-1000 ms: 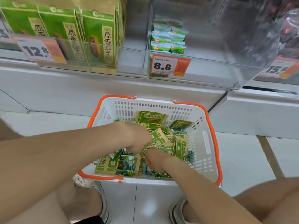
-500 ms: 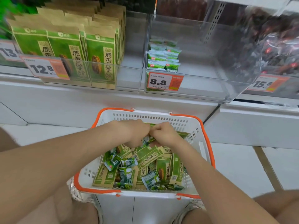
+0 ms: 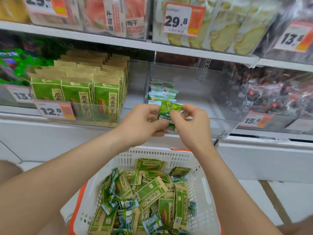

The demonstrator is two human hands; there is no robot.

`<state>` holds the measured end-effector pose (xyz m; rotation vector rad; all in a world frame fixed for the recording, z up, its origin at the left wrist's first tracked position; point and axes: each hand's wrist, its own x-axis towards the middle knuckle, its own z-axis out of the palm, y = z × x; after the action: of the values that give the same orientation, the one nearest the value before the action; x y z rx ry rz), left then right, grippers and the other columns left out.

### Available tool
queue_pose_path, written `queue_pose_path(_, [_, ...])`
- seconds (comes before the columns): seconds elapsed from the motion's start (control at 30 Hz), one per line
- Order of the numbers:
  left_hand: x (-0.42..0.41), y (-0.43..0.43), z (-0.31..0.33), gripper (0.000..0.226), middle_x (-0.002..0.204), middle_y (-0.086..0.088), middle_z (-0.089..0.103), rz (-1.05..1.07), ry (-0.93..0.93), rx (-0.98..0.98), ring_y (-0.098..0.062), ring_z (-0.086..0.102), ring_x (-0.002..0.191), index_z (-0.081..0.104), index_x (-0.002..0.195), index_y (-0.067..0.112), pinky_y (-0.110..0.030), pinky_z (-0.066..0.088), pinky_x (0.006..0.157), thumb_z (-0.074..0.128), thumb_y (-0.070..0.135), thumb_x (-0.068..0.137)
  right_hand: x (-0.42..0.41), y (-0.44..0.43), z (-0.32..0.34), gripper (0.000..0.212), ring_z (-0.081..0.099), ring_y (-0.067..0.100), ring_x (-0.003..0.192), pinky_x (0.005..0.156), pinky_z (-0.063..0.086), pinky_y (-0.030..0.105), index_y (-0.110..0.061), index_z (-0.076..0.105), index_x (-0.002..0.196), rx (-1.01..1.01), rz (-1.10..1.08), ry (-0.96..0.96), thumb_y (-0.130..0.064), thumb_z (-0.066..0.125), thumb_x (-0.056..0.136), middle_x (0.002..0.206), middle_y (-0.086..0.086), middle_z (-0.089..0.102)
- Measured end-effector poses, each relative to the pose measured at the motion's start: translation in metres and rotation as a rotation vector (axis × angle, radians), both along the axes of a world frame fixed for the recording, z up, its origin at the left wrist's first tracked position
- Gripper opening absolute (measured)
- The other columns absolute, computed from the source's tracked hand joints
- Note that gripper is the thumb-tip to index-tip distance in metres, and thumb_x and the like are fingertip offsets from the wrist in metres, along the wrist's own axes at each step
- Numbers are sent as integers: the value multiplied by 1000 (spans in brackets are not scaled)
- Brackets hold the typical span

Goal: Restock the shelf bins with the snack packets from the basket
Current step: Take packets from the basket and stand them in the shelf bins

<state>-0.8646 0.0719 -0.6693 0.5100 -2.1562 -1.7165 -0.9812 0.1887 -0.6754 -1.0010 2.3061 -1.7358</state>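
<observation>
Both hands hold a small stack of green snack packets (image 3: 169,110) in front of the clear shelf bin (image 3: 191,92). My left hand (image 3: 144,122) grips the stack from the left and below. From the right, my right hand (image 3: 191,122) pinches it with thumb and fingers. At the bin's left rear sits a short row of matching small green packets (image 3: 161,94). Below, the white basket with orange rim (image 3: 205,194) holds several green and brown packets (image 3: 145,197), large and small.
A neighbouring bin on the left is filled with upright green and brown seed packs (image 3: 81,92), price tag 12.8 (image 3: 54,110). Dark wrapped snacks (image 3: 277,95) fill the bin to the right. An upper shelf (image 3: 118,41) with more bags runs overhead. My knees flank the basket.
Both hands rose out of the basket with small green packets and now hold them at the front of the clear bin. The camera tilted up, showing the upper shelf.
</observation>
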Motion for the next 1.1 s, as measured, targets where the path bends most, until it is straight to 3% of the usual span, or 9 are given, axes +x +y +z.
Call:
queue_pose_path(0.1, [-2, -5, 11, 19, 72, 1, 68, 119, 68, -113, -31, 76, 83, 74, 82, 23, -42, 65, 82, 79, 7, 92, -10, 0, 16, 14, 54, 10, 60, 58, 46, 29, -26, 73, 82, 1, 228, -11, -20, 69, 94, 68, -10, 66])
queue_pose_path(0.2, [-3, -12, 20, 28, 85, -7, 75, 248, 42, -109, -29, 78, 78, 71, 100, 25, -38, 61, 72, 90, 14, 82, -27, -5, 34, 4, 69, 15, 71, 67, 59, 42, -15, 74, 99, 47, 358, -49, -16, 71, 98, 83, 2, 77])
queue_pose_path(0.27, [-4, -16, 23, 34, 96, -12, 76, 284, 21, -60, -28, 78, 83, 71, 108, 18, -45, 63, 83, 90, 14, 81, -39, -9, 46, 5, 72, 20, 75, 73, 59, 48, -11, 70, 102, 122, 401, -32, -15, 69, 100, 85, 11, 78])
queue_pose_path(0.4, [-8, -24, 30, 25, 102, 2, 70, 324, 8, -203, -22, 69, 98, 75, 109, 29, -39, 58, 90, 84, 19, 89, -56, -17, 69, 29, 64, 20, 67, 65, 54, 48, -19, 66, 111, 335, 467, 141, -16, 80, 87, 76, 10, 73])
queue_pose_path(0.47, [-14, -26, 38, 22, 103, 10, 66, 315, -9, -342, -16, 68, 95, 76, 109, 34, -41, 58, 90, 81, 22, 91, -61, -24, 78, 36, 66, 14, 78, 75, 56, 47, -32, 69, 110, 451, 483, 341, -33, 86, 79, 88, 7, 73])
queue_pose_path(0.57, [-27, -23, 46, 26, 97, 12, 69, 362, 74, -449, -9, 70, 84, 72, 105, 31, -40, 62, 84, 86, 19, 86, -65, -34, 82, 26, 60, 12, 74, 73, 52, 38, -29, 76, 99, 539, 459, 505, -44, 85, 79, 84, 2, 71])
queue_pose_path(0.73, [-47, -21, 31, 30, 105, 8, 64, 423, 210, -748, -11, 65, 93, 64, 113, 24, -40, 58, 86, 80, 14, 90, -71, -41, 70, 11, 53, 2, 56, 58, 46, 27, -20, 76, 87, 481, 390, 406, -29, 82, 82, 71, 3, 71])
queue_pose_path(0.9, [-69, -21, 22, 28, 115, 3, 63, 449, 210, -839, -16, 61, 103, 64, 123, 20, -42, 54, 91, 68, 10, 97, -83, -47, 68, 16, 66, 17, 87, 75, 55, 35, -23, 76, 92, 476, 315, 398, -38, 81, 86, 86, -1, 73])
queue_pose_path(1.1, [-72, -36, 18, 18, 98, 8, 71, 353, 217, -826, -12, 68, 89, 73, 110, 19, -38, 60, 85, 74, 10, 95, -100, -47, 65, 33, 60, 8, 82, 76, 44, 31, -24, 74, 124, 608, 409, 393, -39, 74, 95, 113, -5, 73])
